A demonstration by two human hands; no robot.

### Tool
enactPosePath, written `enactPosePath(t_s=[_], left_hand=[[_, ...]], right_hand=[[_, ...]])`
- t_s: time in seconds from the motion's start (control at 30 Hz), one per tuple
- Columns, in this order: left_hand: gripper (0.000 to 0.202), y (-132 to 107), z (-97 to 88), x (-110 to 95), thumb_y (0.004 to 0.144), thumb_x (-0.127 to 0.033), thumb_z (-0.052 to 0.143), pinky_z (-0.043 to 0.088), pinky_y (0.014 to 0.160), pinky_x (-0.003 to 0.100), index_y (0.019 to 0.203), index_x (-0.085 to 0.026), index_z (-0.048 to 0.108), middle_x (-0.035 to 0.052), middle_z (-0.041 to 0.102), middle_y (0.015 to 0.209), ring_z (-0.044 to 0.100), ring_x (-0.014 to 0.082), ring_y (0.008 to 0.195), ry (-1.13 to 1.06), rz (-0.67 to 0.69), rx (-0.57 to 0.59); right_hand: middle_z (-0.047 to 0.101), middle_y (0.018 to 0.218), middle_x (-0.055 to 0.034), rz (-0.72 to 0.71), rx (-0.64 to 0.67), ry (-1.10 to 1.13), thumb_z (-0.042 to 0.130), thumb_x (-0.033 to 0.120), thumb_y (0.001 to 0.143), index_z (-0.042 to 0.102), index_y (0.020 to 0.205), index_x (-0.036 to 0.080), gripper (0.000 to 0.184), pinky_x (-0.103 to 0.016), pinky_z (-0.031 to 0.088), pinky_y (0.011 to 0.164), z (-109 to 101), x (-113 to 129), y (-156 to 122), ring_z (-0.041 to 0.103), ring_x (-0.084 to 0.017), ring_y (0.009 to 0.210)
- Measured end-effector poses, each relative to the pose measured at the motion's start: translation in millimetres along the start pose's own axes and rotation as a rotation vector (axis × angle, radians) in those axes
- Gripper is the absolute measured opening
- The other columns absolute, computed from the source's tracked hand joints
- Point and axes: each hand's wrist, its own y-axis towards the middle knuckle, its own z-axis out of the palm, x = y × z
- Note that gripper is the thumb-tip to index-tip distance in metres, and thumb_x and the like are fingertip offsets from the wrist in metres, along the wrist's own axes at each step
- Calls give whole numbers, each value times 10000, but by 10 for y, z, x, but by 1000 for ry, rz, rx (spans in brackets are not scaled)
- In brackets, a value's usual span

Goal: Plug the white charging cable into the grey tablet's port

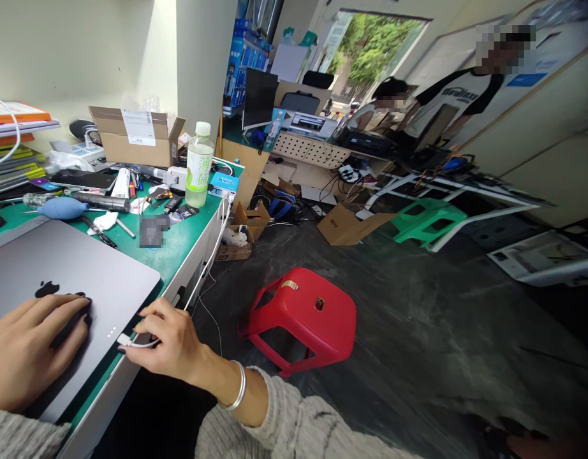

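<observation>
A grey tablet [112, 268] with a dark apple logo lies back side up on the green desk mat, near the desk's edge. My left hand [40, 338] rests on its back, fingers stretched out and slightly bent, holding nothing. Beside the tablet's near edge, my right hand [167, 338] pinches a white charging cable [139, 345] just behind its plug. The plug end is close to the three small dots on the tablet; whether it touches the tablet's edge I cannot tell.
Behind the tablet are a blue air blower [63, 208], a drink bottle [199, 166], an opened cardboard box [136, 137] and small tools. A red stool [313, 312] stands on the floor to the right. Two people are at a far desk, near a green stool [430, 220].
</observation>
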Motion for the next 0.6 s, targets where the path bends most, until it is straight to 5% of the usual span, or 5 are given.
enactPosePath(t_s=[0.23,0.47,0.6], left_hand=[[339,-5,9,26,869,-402,446,430,805,396,1120,-208,564,81,600,1066,577,252,865,4,5,-10],[345,6,12,41,865,-404,457,425,799,390,1114,-195,572,80,598,1062,573,243,853,1,34,-21],[338,16,2,27,861,-390,461,424,798,388,1120,-201,570,78,602,1063,577,244,859,3,31,-21]], right_hand=[[615,894,-54,6,24,2,659,494,731,645,781,174,323,-192,513,607,2,-5,-9,612,-98,742],[630,840,-41,-44,-115,27,648,485,740,649,728,172,313,-171,496,550,-15,14,18,611,-79,670],[626,868,-48,-14,-44,13,650,494,736,647,757,174,320,-180,507,574,-8,11,8,619,-89,704]])
